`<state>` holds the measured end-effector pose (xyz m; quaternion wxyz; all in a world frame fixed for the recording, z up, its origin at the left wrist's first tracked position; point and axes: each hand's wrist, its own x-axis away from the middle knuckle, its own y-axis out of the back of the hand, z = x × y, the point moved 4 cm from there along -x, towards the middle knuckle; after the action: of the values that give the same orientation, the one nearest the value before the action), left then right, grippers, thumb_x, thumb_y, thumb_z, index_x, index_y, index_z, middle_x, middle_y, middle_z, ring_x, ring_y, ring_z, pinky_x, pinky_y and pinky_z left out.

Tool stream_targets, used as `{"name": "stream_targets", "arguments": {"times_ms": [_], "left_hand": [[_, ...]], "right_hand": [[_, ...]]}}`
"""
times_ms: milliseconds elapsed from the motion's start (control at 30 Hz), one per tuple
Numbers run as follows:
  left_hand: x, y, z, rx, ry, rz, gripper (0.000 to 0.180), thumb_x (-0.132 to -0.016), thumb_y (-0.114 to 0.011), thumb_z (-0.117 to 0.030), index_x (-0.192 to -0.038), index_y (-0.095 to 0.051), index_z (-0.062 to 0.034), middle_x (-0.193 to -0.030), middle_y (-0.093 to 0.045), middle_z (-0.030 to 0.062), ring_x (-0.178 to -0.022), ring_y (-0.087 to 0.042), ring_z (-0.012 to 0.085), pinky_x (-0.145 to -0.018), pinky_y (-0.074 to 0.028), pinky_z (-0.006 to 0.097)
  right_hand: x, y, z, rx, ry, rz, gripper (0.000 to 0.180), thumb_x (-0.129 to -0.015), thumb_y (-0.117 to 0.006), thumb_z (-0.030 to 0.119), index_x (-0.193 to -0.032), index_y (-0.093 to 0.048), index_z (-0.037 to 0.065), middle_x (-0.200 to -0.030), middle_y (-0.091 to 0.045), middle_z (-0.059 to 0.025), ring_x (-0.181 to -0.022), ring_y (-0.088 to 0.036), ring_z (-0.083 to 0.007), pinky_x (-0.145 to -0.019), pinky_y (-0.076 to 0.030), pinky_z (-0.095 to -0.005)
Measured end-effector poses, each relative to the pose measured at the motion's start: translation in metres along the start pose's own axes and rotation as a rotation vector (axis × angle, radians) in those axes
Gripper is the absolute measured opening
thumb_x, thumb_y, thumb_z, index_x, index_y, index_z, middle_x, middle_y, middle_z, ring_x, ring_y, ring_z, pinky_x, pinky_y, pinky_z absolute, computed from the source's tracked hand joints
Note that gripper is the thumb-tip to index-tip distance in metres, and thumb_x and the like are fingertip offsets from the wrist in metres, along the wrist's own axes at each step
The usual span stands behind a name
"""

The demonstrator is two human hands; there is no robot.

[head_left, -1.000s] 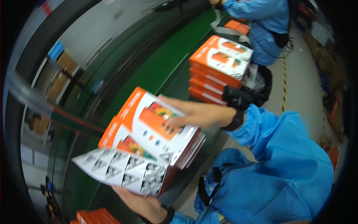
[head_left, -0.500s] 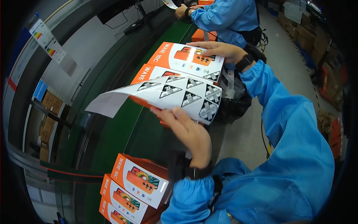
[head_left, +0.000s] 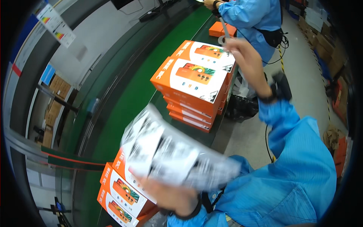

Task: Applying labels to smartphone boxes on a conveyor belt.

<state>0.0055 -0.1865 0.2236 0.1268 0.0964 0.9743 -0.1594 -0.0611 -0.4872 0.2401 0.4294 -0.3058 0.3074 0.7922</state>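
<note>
My left hand (head_left: 174, 196), blurred by motion, grips the lower edge of a white sheet of black-and-white stickers (head_left: 174, 151). The sheet curls up over the near row of orange-and-white phone boxes (head_left: 126, 191) and partly hides them. Farther off, my right hand (head_left: 242, 51) is raised beside the far right corner of a stack of the same boxes (head_left: 200, 77). Its fingers are drawn together, and what they may hold is too small to make out. A narrow grey strip (head_left: 225, 28) shows just above the fingertips. Both top boxes carry a dark diamond-shaped sticker at a corner.
The stacks stand along the green work surface (head_left: 124, 102). Beyond them are more orange boxes (head_left: 222, 29) and a co-worker in a blue smock (head_left: 257, 19). A black plastic bag (head_left: 244, 108) hangs right of the stack. Cartons (head_left: 319, 38) line the right side.
My left hand has brought the sticker sheet down and nearer, uncovering the far stack. My right hand has lifted off the top box and moved right, its fingers now drawn together.
</note>
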Motion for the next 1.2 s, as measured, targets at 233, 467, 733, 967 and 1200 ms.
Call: {"name": "stream_targets", "arguments": {"times_ms": [233, 467, 733, 967, 1200], "left_hand": [[0.043, 0.13, -0.058, 0.034, -0.216, -0.424, 0.037, -0.087, -0.034, -0.023, -0.115, -0.033, 0.0015, -0.111, -0.041, 0.0178, -0.099, -0.041, 0.0238, -0.087, -0.03, 0.034], [0.058, 0.17, -0.061, 0.252, -0.195, -0.565, 0.046, -0.085, -0.037, -0.029, -0.119, -0.031, 0.0009, -0.117, -0.038, 0.0189, -0.106, -0.038, 0.0277, -0.091, -0.027, 0.036], [0.076, 0.199, -0.047, 0.62, -0.109, -0.759, 0.054, -0.083, -0.039, -0.034, -0.124, -0.029, 0.0003, -0.124, -0.036, 0.02, -0.114, -0.035, 0.0315, -0.095, -0.025, 0.039], [0.094, 0.252, -0.049, 0.041, -0.316, -0.477, 0.058, -0.082, -0.037, -0.042, -0.125, -0.03, -0.0034, -0.126, -0.036, 0.0139, -0.114, -0.035, 0.0301, -0.092, -0.027, 0.04], [0.11, 0.228, -0.071, -0.055, -0.659, -0.794, 0.045, -0.086, -0.034, -0.03, -0.116, -0.036, 0.0036, -0.117, -0.04, 0.02, -0.106, -0.043, 0.027, -0.087, -0.035, 0.035]], "right_hand": [[0.207, -0.165, 0.003, -0.271, -0.133, 0.75, 0.043, -0.081, -0.049, 0.016, -0.12, -0.035, 0.003, -0.122, -0.039, -0.0135, -0.112, -0.037, -0.0273, -0.094, -0.029, -0.0355], [0.213, -0.203, -0.097, -0.007, -0.173, 0.732, 0.063, -0.081, -0.049, 0.014, -0.131, -0.012, 0.001, -0.132, -0.023, -0.0166, -0.119, -0.031, -0.0236, -0.099, -0.023, -0.0306], [0.192, -0.216, -0.14, -0.176, -0.316, 0.74, 0.068, -0.077, -0.057, 0.017, -0.13, -0.016, 0.004, -0.128, -0.028, -0.0169, -0.114, -0.036, -0.0258, -0.086, -0.04, -0.0358], [0.152, -0.204, -0.174, -0.227, -0.348, 0.715, 0.049, -0.081, -0.053, 0.022, -0.121, -0.035, 0.0, -0.113, -0.045, -0.0136, -0.098, -0.048, -0.0202, -0.082, -0.041, -0.0296], [0.092, -0.171, 0.08, -0.689, -0.175, 0.719, 0.031, -0.082, -0.046, 0.013, -0.11, -0.046, 0.001, -0.084, -0.052, -0.0056, -0.078, -0.051, -0.0119, -0.072, -0.041, -0.0237]]}}
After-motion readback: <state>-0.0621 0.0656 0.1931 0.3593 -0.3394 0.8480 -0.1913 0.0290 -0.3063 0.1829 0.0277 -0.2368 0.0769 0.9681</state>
